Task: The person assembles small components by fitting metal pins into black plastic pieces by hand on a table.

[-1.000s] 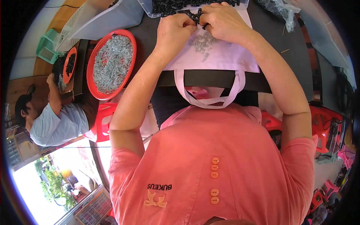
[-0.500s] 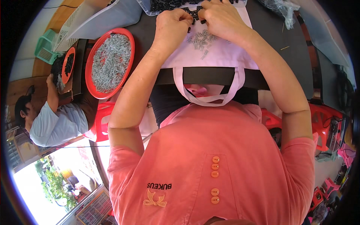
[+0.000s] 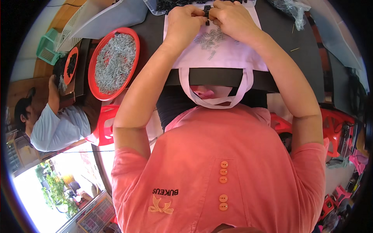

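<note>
My left hand [image 3: 182, 26] and my right hand [image 3: 235, 19] meet over a pale cloth tote bag [image 3: 241, 56] lying flat on the dark table. Fingers of both are closed in a pinch around small black plastic pieces [image 3: 207, 14], which show between the fingertips. Exactly how each piece is gripped is partly hidden. Just below the fingers, a loose pile of small silvery pieces [image 3: 210, 39] is scattered on the cloth. The bag's handle [image 3: 186, 87] hangs over the table's near edge.
Left of my forearm stands a round red tray [image 3: 92, 77] full of similar silvery pieces. A clear bin [image 3: 149, 5] of black pieces sits at the far edge, beside a large bluish tub [image 3: 112, 23]. Crumpled clear plastic [image 3: 297, 15] lies far right. A person [image 3: 58, 126] works at left.
My left hand has moved slightly right, closer to my right hand. Their fingertips now come together around the black pieces. The silvery pile looks the same.
</note>
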Demonstrator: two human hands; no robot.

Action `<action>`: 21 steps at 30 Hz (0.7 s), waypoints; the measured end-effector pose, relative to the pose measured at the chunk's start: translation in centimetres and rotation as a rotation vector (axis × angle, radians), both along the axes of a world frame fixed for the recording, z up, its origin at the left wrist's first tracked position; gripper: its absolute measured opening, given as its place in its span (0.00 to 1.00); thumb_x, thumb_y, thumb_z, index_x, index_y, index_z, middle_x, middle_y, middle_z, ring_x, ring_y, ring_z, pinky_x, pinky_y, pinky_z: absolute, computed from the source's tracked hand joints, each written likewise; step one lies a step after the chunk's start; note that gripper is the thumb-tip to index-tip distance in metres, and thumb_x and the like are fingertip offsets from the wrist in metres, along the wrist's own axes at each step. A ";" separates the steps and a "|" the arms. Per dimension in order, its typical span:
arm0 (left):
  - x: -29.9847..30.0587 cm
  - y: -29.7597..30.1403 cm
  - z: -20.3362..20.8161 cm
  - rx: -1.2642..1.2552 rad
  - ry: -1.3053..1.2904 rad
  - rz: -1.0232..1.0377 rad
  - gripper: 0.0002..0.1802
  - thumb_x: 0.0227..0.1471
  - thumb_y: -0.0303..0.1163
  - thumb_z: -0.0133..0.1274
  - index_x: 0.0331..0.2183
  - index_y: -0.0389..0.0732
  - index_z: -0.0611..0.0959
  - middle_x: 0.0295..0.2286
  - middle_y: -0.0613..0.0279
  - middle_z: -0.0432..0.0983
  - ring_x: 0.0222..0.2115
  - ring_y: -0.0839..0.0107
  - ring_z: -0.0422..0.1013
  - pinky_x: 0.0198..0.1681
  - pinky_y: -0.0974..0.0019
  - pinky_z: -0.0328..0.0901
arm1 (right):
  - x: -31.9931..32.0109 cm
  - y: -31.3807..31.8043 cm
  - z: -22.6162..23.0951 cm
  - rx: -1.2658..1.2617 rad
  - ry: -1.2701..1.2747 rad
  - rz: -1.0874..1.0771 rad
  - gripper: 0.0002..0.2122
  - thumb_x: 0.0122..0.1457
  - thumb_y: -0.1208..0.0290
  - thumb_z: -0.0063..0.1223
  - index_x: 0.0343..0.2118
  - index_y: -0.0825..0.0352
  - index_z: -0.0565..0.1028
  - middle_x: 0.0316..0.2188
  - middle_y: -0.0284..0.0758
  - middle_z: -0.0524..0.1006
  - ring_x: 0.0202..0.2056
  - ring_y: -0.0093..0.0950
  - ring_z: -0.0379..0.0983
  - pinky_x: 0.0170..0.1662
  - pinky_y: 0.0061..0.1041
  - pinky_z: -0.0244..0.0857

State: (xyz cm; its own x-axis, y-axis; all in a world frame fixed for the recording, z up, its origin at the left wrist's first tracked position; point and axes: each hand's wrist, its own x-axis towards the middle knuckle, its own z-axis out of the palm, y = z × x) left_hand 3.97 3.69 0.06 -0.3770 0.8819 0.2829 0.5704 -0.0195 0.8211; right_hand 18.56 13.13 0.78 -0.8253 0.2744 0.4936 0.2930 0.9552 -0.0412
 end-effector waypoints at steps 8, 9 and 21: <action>0.3 0.1 0.4 -0.015 0.633 -0.034 0.14 0.40 0.25 0.58 0.34 0.40 0.84 0.29 0.54 0.78 0.28 0.62 0.74 0.34 0.64 0.67 | -0.1 0.8 -0.6 -0.085 0.142 0.028 0.05 0.47 0.70 0.53 0.23 0.65 0.77 0.26 0.40 0.76 0.32 0.42 0.73 0.35 0.41 0.64; 0.4 0.2 0.3 -0.049 0.793 -0.033 0.15 0.38 0.25 0.58 0.35 0.41 0.84 0.29 0.53 0.77 0.29 0.59 0.73 0.35 0.62 0.67 | 0.1 1.3 -0.7 -0.087 0.141 0.028 0.05 0.47 0.70 0.53 0.23 0.65 0.77 0.26 0.40 0.76 0.32 0.42 0.73 0.35 0.41 0.64; -1.0 0.3 0.0 0.339 0.548 -0.192 0.07 0.38 0.27 0.56 0.24 0.33 0.81 0.19 0.49 0.75 0.20 0.54 0.72 0.26 0.58 0.67 | 2.1 -4.1 1.4 -0.234 -0.143 0.518 0.01 0.40 0.76 0.52 0.18 0.64 0.73 0.19 0.36 0.74 0.23 0.37 0.71 0.26 0.36 0.62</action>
